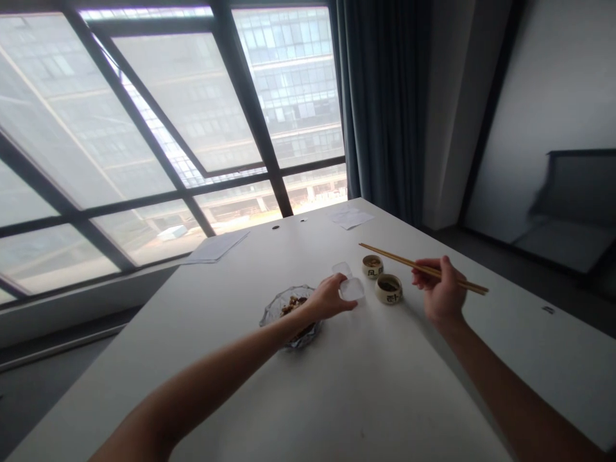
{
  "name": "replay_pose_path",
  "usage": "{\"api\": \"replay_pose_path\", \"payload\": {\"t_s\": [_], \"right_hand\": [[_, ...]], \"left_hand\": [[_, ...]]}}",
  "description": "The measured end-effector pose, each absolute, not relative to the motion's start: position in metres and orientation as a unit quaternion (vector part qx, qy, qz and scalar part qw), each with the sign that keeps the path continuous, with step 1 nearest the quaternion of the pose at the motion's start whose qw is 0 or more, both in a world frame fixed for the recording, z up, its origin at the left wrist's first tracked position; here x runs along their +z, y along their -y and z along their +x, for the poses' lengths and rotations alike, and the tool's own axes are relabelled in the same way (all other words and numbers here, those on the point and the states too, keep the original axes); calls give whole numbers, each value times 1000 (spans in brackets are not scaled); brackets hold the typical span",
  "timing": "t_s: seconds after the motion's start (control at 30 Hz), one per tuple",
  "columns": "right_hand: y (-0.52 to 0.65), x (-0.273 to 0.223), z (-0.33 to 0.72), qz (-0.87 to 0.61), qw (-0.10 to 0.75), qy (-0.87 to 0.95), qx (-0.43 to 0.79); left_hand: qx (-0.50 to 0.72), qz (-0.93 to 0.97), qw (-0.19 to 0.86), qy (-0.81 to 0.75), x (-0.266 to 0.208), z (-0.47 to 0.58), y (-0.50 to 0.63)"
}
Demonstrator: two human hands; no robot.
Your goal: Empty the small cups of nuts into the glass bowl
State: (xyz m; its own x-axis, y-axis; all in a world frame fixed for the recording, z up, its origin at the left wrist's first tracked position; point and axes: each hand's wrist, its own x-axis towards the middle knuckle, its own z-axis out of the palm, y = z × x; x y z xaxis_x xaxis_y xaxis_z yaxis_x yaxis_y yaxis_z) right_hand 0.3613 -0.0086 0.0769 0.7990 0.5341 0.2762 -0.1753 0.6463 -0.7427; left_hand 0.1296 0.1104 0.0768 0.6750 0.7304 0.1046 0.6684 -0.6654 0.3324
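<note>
- Forearms: both are reaching out from the bottom edge over the white table (366, 398), the nearest things to the camera.
- Left hand (328, 297): it is closing its fingers on a small clear plastic container (352, 289), thumb and fingertips gripping its near edge; the container is sitting on the table, between the glass dish and the two cups.
- Second clear piece (342, 269): it is lying just behind the container; whether it is a lid or another box cannot be told.
- Glass dish (276, 309): it is standing under the left wrist, holding dark food; its contents are too small to name.
- Right hand (440, 292): it is curling its fingers around a pair of wooden chopsticks (399, 260), raised above the table, tips pointing left over the cups.
- Two small ceramic cups (387, 289) (372, 266): they are standing side by side, just beside the container, each marked with a dark character.
- Papers (217, 246): they are lying well apart, near the window.
- Handling note: judging by this layout, the container is light, so the left hand is best pinning it flat, while the chopstick tips are kept level and aligned, clear of the cups.
</note>
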Motion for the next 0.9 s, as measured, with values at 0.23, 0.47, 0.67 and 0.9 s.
{"api": "replay_pose_path", "payload": {"t_s": [0.23, 0.47, 0.67, 0.9], "right_hand": [[10, 82, 366, -359, 881, 235, 201], [12, 85, 366, -351, 886, 226, 202], [12, 85, 369, -347, 887, 227, 202], [11, 83, 371, -344, 886, 229, 212]], "left_hand": [[88, 895, 122, -421, 61, 137, -115], [103, 907, 114, -392, 70, 132, -116], [163, 887, 103, -419, 98, 131, -160], [128, 892, 181, -395, 87, 145, -196]]}}
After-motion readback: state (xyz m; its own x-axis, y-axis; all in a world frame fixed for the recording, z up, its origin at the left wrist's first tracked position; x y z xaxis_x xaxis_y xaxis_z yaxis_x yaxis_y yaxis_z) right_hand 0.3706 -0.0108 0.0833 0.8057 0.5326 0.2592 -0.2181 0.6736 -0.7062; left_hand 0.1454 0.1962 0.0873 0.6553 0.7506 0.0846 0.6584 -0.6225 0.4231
